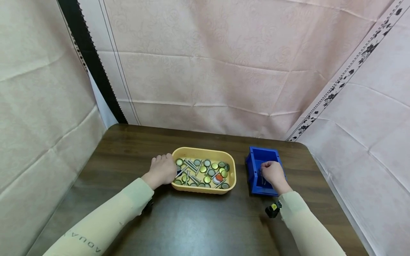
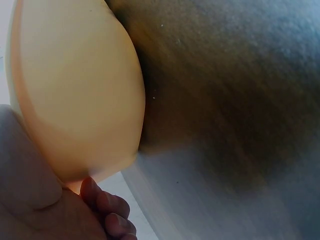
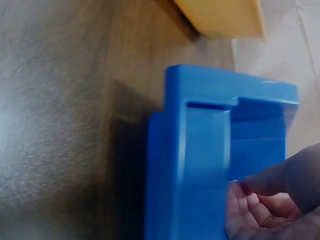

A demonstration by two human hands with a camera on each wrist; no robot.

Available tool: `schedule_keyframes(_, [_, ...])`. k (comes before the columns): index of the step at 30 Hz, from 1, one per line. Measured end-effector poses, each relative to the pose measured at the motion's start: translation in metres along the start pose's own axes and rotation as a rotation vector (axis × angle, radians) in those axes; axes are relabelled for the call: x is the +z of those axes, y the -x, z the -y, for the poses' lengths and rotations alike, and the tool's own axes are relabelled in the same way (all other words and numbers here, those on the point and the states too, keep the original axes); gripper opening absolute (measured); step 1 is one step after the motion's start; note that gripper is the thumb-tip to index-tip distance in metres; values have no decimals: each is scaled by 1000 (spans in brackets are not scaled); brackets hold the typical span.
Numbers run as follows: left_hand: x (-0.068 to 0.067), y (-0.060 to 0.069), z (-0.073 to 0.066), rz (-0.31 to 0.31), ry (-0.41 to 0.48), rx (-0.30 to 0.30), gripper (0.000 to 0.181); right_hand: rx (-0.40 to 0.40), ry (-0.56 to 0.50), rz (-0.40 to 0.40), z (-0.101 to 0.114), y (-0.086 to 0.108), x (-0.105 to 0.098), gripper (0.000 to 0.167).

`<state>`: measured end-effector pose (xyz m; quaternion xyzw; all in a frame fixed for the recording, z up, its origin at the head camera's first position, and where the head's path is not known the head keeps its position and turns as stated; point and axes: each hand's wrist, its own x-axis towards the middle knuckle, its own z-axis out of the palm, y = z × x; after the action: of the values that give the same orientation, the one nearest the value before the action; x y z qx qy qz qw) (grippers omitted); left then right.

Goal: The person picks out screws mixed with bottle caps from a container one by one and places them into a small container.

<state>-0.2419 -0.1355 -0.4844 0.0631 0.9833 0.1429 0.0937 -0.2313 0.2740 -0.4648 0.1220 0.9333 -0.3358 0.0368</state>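
A yellow tray [image 1: 205,191] holds mixed metal screws [image 1: 193,178] and bottle caps [image 1: 207,179]. My left hand [image 1: 163,170] grips its left rim; the left wrist view shows the tray's outer wall [image 2: 85,90] beside curled fingers [image 2: 117,205]. To the right stands a blue bin [image 1: 264,153], and my right hand [image 1: 273,173] reaches down into it. Seen from the right wrist, thumb and fingers [image 3: 270,180] meet in a pinch inside the bin's wall [image 3: 202,150], with a small shiny piece at the tips. Some thin metal pieces [image 1: 263,181] show beneath that hand, partly hidden.
Both containers stand on a dark wooden table [image 1: 205,220], with a gap of tabletop between them. Pale cloth [image 1: 205,78] hangs behind the table's far edge and along both sides. A black wrist device [image 1: 273,209] sits at my right cuff.
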Motion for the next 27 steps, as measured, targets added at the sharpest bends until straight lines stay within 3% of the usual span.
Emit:
schedule_keyframes(7, [1, 0, 1, 0, -10, 6, 29, -84, -198, -79, 23, 6, -14, 30])
schedule_keyframes(12, [1, 0, 1, -3, -14, 12, 30, -96, -324, -52, 54, 16, -17, 33])
schedule_keyframes(22, [1, 0, 1, -3, -9, 18, 30, -47, -500, 186, 100, 31, 24, 32])
schedule_keyframes(27, [0, 0, 1, 1, -5, 15, 32, -19, -476, 288, 109, 33, 51, 29])
